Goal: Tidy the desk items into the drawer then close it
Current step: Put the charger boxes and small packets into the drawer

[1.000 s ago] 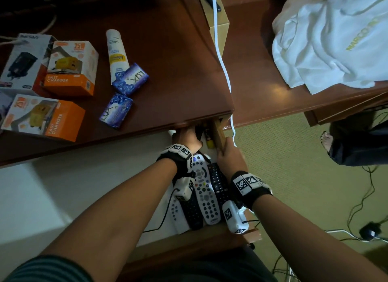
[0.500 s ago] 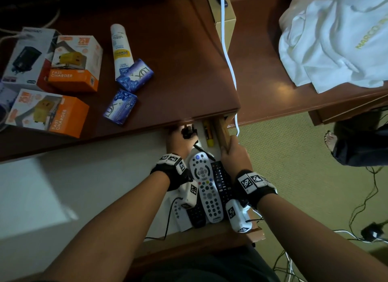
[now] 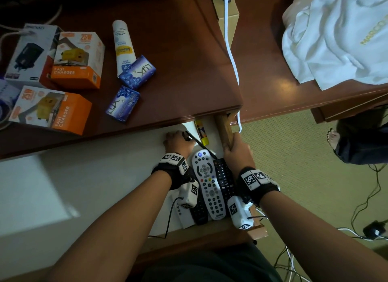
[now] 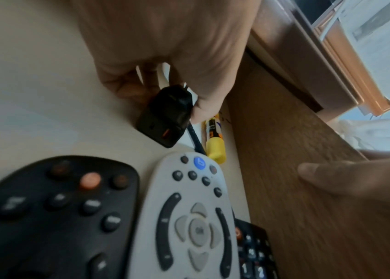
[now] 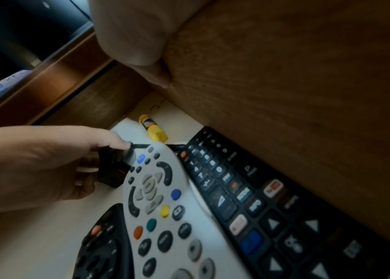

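Note:
The drawer (image 3: 224, 132) stands pulled out under the desk (image 3: 178, 50). In it lie a white remote (image 3: 209, 183), black remotes (image 3: 223, 176) and a yellow glue stick (image 3: 201, 132). My left hand (image 3: 176, 141) is at the drawer's back and pinches a black charger (image 4: 165, 117) with its cord (image 4: 195, 140). My right hand (image 3: 235, 149) grips the drawer's right side wall (image 5: 284, 94), thumb (image 5: 141, 43) on the inner face. On the desk lie two orange charger boxes (image 3: 77, 59) (image 3: 52, 109), a grey box (image 3: 27, 55), two blue soap bars (image 3: 137, 71) (image 3: 122, 103) and a white tube (image 3: 123, 46).
A white cable (image 3: 231, 50) hangs over the desk's edge beside the drawer. A cardboard box (image 3: 228, 19) and a white cloth (image 3: 336, 36) lie on the right-hand surface. Another person's foot (image 3: 333, 136) and loose wires (image 3: 367, 208) are on the carpet.
My left hand has drawn back a little from under the desk's edge with the black charger, uncovering the yellow glue stick. My right hand stays on the drawer's side wall.

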A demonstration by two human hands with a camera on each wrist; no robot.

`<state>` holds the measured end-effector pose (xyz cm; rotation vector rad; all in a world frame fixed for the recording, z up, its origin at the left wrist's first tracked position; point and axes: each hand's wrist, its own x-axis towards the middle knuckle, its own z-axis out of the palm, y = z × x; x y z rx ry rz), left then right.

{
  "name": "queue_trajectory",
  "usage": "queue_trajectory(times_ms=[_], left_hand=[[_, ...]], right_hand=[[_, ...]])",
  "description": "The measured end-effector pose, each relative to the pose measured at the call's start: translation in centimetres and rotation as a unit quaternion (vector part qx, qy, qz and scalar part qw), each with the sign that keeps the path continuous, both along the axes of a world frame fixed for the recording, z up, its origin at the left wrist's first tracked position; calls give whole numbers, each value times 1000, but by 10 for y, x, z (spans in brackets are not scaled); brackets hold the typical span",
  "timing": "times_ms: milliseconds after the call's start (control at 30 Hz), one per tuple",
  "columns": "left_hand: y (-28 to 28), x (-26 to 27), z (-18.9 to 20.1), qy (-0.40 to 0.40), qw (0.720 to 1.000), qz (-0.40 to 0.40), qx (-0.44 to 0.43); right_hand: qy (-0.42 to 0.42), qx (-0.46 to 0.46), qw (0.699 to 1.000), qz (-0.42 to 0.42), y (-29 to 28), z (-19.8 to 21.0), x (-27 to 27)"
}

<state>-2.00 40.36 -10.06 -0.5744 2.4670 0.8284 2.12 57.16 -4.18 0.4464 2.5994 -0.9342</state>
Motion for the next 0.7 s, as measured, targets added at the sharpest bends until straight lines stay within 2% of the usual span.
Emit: queue_trajectory(times_ms=[167,267,567,700], left_hand=[[4,-15,-1,-47,996,-59,-37],[8,-24,4,-46,995,-82,-23],[38,-36,5,-3,998,-18,53],[49,-32,9,-27,997,20,69]], right_hand=[[-5,7,1000,-6,0,-1,1],[-4,12,1000,-5,0,-4,0],[-3,16,1000,0,3,-2,1],[-1,5,1000,-6,3,-1,0]])
